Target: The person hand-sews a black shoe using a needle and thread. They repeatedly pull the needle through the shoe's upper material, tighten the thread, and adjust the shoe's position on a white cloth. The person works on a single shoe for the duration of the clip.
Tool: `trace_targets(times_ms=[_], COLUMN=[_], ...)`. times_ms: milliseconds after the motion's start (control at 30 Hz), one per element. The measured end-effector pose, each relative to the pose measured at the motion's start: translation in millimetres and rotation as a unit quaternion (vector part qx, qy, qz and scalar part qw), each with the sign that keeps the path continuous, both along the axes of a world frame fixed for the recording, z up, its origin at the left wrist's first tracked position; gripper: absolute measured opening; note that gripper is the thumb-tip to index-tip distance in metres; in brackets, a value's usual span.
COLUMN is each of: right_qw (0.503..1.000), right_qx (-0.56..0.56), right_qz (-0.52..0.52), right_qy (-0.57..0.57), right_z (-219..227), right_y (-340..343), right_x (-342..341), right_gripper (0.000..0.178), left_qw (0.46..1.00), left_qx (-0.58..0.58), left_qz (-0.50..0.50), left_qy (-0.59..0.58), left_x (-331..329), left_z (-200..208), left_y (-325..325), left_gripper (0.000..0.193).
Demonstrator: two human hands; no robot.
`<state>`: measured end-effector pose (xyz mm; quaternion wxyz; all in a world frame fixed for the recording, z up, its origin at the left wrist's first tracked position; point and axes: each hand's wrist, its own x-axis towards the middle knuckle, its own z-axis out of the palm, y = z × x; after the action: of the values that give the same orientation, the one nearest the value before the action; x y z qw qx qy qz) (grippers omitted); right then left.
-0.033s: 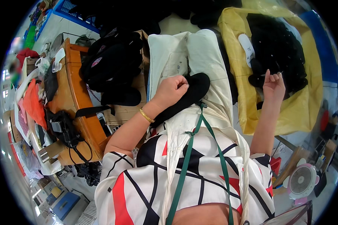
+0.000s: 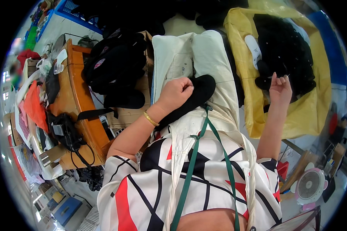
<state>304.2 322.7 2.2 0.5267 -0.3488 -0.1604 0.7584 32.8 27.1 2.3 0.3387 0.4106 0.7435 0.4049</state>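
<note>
A black cloth shoe (image 2: 202, 87) with a long rounded end lies slantwise across my lap, on the pale apron (image 2: 216, 57). My left hand (image 2: 176, 93) is closed on it, thumb and fingers pressed together at its edge; a gold bangle circles that wrist. Raised well off to the right, my right hand (image 2: 280, 87) has its fingers bent in a pinch, in front of a yellow bag (image 2: 308, 125). A tiny thin pale thing shows at its fingertips, too small to name. The shoe's near end is partly hidden under my left forearm.
Black shoes (image 2: 113, 65), some with pink patches, are heaped on cardboard (image 2: 129, 117) at left, beside an orange wooden table (image 2: 75, 92). Black pieces (image 2: 285, 46) and a white insole (image 2: 253, 50) fill the yellow bag. A fan (image 2: 310, 184) stands at lower right.
</note>
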Motion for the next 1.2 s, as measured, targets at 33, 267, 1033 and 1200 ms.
trace_targets(times_ms=[33, 267, 1033, 1200], right_qw=[1.0, 0.986, 0.866, 0.441], right_qx=[-0.005, 0.041, 0.386, 0.622], right_qz=[0.007, 0.137, 0.117, 0.392], right_qy=[0.011, 0.088, -0.294, -0.515], right_z=[-1.3, 18.6, 118.3, 51.0], right_y=[-0.8, 4.0, -36.9, -109.1], right_x=[0.9, 11.8, -70.2, -97.0], right_gripper=[0.012, 0.007, 0.006, 0.005], left_qw=[0.999, 0.938, 0.984, 0.999], left_qx=[0.008, 0.08, 0.012, 0.016], left_qz=[-0.001, -0.057, -0.024, 0.018], left_qy=[0.036, 0.332, 0.177, 0.026], left_x=[1.1, 5.0, 2.0, -7.5], left_z=[2.6, -1.8, -4.7, -23.3], left_y=[0.3, -12.6, 8.4, 2.7], left_gripper=[0.014, 0.01, 0.013, 0.02])
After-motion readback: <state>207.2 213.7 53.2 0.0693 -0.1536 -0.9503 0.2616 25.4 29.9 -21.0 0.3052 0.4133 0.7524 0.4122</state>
